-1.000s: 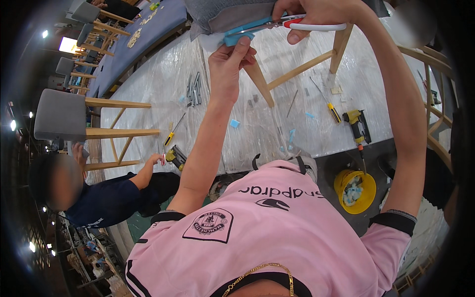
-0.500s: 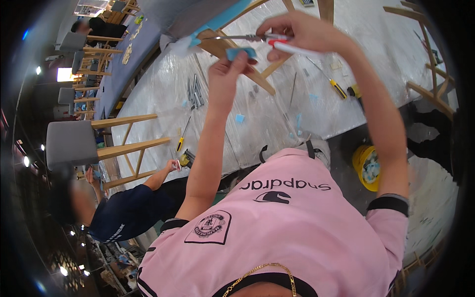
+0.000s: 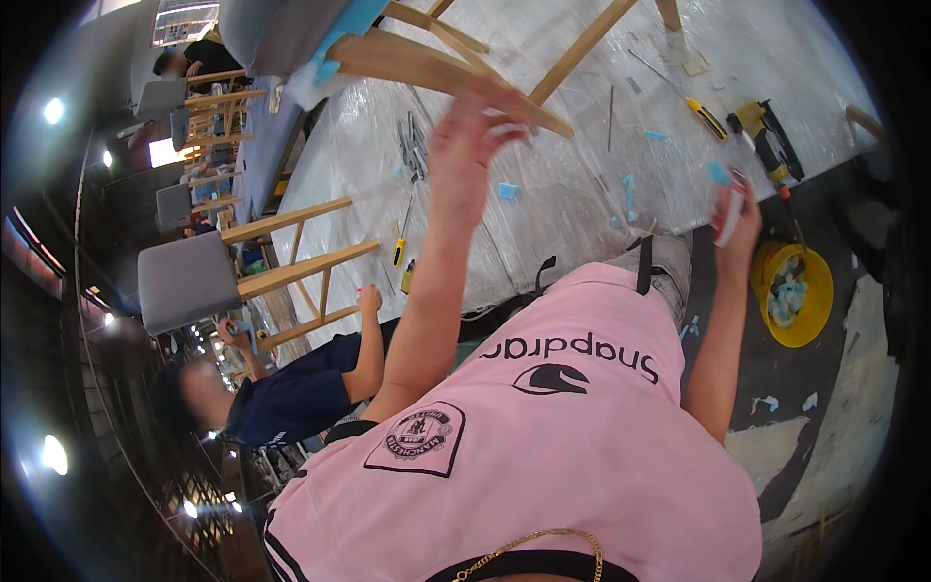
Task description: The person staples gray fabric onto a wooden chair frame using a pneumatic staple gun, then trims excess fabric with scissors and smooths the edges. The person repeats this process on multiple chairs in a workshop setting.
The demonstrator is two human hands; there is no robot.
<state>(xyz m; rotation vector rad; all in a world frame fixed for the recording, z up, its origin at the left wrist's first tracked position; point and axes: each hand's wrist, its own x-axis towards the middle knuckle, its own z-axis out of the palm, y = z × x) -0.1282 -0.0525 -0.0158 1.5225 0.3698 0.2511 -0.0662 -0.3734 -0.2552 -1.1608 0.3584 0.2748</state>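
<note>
My left hand is raised in front of a pale wooden leg of a tipped grey upholstered stool. Its fingers are slightly bent and apart, somewhat blurred, and I make out nothing in them. Over by the table's right edge, my right hand is closed on a red-and-white-handled tool, its metal part not clearly visible. A scrap of light blue material shows at the top of that hand. More blue film runs along the stool's underside edge, beside the leg.
The plastic-covered table carries metal strips, blue scraps, yellow-handled screwdrivers and a staple gun. A yellow bucket of scraps stands right. At left, a co-worker works beside another grey stool.
My right hand has swung from the stool down to the right with its tool. The blue scrap has left my left hand and now shows at my right. My view has shifted.
</note>
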